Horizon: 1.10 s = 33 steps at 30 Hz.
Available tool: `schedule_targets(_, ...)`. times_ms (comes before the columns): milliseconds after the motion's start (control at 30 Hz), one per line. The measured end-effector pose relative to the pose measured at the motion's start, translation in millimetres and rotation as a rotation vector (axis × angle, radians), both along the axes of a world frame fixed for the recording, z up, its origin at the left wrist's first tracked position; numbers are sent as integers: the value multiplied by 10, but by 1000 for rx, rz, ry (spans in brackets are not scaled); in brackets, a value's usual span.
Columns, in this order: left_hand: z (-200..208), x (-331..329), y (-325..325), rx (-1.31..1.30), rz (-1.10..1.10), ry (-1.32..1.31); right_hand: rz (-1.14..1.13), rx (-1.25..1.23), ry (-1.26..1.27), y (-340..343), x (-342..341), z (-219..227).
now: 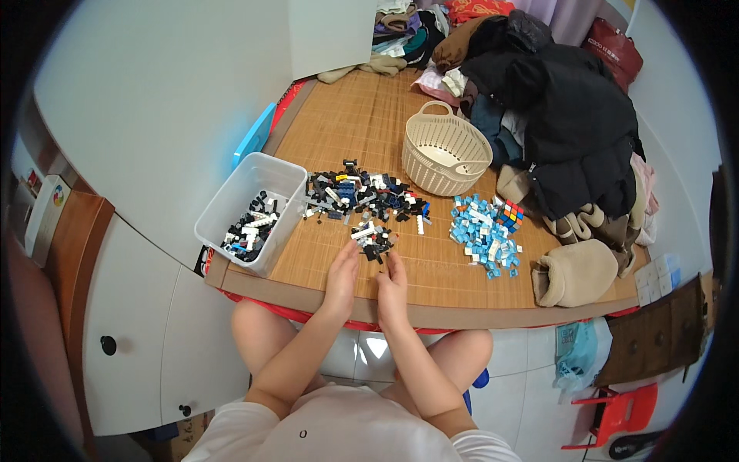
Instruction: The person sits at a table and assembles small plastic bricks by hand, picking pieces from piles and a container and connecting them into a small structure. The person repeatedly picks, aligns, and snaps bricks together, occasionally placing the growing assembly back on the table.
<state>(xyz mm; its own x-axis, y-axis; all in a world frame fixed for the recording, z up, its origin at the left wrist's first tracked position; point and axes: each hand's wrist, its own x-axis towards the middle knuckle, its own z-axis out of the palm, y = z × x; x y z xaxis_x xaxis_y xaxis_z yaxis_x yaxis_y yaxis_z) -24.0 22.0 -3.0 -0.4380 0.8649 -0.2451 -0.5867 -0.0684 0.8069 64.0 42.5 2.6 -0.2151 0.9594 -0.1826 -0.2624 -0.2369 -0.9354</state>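
Note:
Both forearms reach in over the front edge of the bamboo mat. My left hand and my right hand stand on edge, palms facing, fingers stretched forward. Between and just beyond their fingertips lies a small heap of black, white and grey building bricks. The fingers border this heap rather than grip it. Farther back spreads a larger pile of mixed bricks, mostly black, grey, white and dark blue. To the left, a clear plastic bin holds more bricks at its bottom.
Right of my hands lie blue and white pieces beside a colour puzzle cube. A beige basket stands behind them. Clothes, including a black jacket, cover the far right. A blue lid leans behind the bin, near the white cabinet.

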Motion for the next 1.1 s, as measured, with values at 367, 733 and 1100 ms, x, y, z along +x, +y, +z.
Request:
schedule_targets(367, -178, 134, 60, 46, -56, -40, 13, -22, 15, -28, -174, 4)
schedule_targets(733, -68, 218, 18, 12, -60, -5, -19, -25, 62, -13, -158, -36)
schedule_targets(1100, -39, 220, 23, 0, -82, -14, -19, -27, 20, 33, -137, -30)
